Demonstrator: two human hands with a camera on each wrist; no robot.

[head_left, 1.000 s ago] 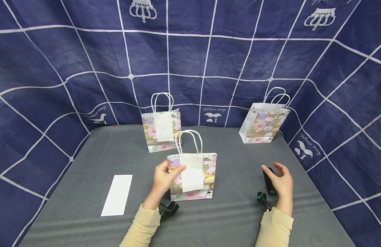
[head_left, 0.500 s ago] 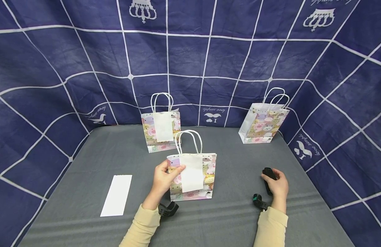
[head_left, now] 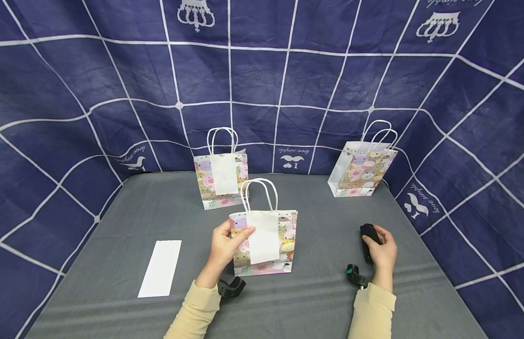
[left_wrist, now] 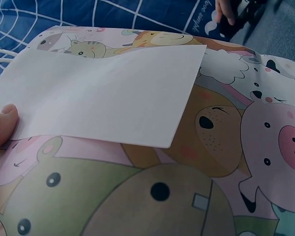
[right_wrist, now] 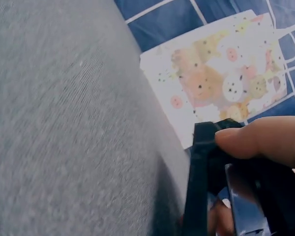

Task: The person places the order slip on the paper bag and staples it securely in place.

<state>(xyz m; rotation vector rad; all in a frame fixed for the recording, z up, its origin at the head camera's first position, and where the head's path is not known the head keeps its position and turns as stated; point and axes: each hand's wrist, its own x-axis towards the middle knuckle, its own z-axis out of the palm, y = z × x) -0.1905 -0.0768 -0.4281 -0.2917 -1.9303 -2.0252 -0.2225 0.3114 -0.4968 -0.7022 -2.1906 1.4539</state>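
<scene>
An animal-print paper gift bag [head_left: 289,245] with white handles stands upright at the middle of the table. A white paper strip [head_left: 265,247] hangs over its front. My left hand [head_left: 223,247] pinches the bag's left side, with the thumb pressing the strip's edge. In the left wrist view, the strip's lower end [left_wrist: 113,103] stands slightly off the printed bag front [left_wrist: 216,128]. To the right, my right hand [head_left: 383,252] grips a black stapler [head_left: 367,230]. The right wrist view shows my thumb on top of the stapler [right_wrist: 198,167], while the other fingers are mostly hidden.
Another gift bag [head_left: 204,181] with a white strip [head_left: 224,174] stands behind, to the left. A third bag [head_left: 368,172] leans near the back right corner. A loose white strip [head_left: 160,268] lies on the grey table [head_left: 118,226] at left. A blue gridded cloth [head_left: 262,80] hangs behind.
My right hand has moved slightly left and taken hold of the stapler, whose upper end has risen a little from its earlier spot. My left hand and the bags have stayed put.
</scene>
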